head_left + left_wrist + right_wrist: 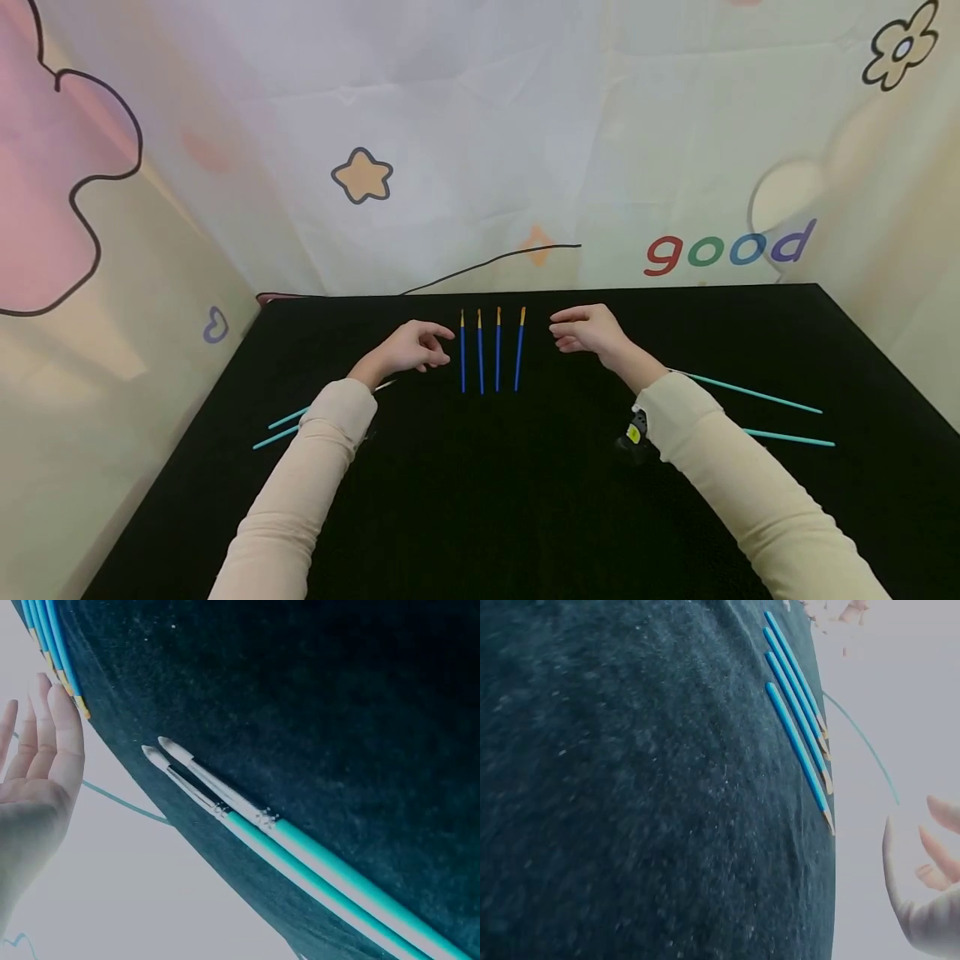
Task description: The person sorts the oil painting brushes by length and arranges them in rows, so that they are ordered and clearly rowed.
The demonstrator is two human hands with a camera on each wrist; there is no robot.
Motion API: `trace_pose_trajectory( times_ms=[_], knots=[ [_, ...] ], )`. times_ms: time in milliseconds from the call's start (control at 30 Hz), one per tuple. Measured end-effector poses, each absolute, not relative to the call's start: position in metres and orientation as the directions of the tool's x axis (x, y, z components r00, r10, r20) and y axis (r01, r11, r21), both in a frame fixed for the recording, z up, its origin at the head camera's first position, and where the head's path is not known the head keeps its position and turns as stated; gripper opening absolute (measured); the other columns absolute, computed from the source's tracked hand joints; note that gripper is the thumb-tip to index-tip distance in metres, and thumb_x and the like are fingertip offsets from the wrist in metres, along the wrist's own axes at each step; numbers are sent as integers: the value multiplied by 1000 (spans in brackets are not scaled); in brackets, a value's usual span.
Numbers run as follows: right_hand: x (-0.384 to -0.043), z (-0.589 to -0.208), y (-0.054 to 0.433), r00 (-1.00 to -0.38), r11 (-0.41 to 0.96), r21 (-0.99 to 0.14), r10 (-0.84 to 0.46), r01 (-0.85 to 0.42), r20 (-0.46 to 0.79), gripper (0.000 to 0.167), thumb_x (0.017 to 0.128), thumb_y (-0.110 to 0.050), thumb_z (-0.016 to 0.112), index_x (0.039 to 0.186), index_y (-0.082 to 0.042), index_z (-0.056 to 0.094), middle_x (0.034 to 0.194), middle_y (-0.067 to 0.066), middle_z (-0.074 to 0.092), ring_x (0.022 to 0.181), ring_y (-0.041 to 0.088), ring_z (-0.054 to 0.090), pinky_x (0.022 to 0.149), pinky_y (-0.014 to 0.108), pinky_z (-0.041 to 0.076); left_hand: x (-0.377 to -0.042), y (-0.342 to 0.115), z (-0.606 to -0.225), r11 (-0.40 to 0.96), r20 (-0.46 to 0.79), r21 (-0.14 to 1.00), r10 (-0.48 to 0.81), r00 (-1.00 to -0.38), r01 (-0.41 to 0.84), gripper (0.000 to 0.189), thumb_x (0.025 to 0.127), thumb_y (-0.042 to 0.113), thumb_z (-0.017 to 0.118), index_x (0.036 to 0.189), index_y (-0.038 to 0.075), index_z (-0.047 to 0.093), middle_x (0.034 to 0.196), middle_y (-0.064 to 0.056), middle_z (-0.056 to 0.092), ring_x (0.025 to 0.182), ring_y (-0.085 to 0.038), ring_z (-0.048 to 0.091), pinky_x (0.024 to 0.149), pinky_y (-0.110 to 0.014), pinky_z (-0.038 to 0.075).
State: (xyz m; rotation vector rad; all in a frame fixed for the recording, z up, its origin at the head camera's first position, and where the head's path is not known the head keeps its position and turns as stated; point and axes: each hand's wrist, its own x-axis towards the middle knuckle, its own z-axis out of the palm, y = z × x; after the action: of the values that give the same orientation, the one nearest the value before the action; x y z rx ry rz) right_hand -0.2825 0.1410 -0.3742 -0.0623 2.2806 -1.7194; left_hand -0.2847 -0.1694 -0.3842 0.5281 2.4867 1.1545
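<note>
Several blue paintbrushes [491, 350] with orange tips lie side by side on the black table [480, 500], tips pointing away from me. My left hand [420, 343] hovers just left of the row, fingers loosely curled, holding nothing. My right hand [581, 327] hovers just right of it, also empty. In the left wrist view the left hand [41, 765] has straight fingers near the blue brushes [49, 637]. In the right wrist view the right hand's fingers [930, 885] hang loose beyond the blue brushes [796, 750].
Two teal brushes [277, 437] lie at the table's left under my left forearm, their white tips [169, 746] plain in the left wrist view. Two more teal brushes [757, 394] lie at the right. A cartoon-printed backdrop [480, 167] rises behind the table's far edge.
</note>
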Motion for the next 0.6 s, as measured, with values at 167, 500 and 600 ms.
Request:
trace_pose_trajectory(
  times_ms=[167, 500, 600],
  knots=[
    [-277, -370, 147, -957, 299, -949, -235, 97, -172, 37, 90, -12, 57, 122, 7, 52, 108, 21, 58, 85, 25, 62, 82, 39, 49, -282, -172, -381, 582, -118, 784, 480, -869, 215, 43, 86, 8, 61, 126, -1, 49, 83, -8, 59, 82, -33, 58, 69, -39, 51],
    [-259, -363, 165, -946, 282, -959, -316, -17, -76, 36, 90, -13, 58, 119, 7, 53, 90, 6, 64, 79, 23, 63, 76, 35, 52, -264, -168, -376, 533, -46, 797, 523, -851, 284, 40, 86, 8, 62, 124, -1, 52, 87, -8, 59, 79, -29, 56, 72, -47, 49],
    [-254, -361, 170, -942, 288, -957, -328, -32, -67, 37, 89, -14, 59, 120, 7, 53, 92, 8, 64, 80, 24, 63, 74, 33, 52, -261, -167, -373, 529, -33, 794, 530, -847, 300, 38, 86, 8, 62, 122, 1, 53, 86, -7, 58, 77, -27, 56, 71, -46, 49]
  ],
)
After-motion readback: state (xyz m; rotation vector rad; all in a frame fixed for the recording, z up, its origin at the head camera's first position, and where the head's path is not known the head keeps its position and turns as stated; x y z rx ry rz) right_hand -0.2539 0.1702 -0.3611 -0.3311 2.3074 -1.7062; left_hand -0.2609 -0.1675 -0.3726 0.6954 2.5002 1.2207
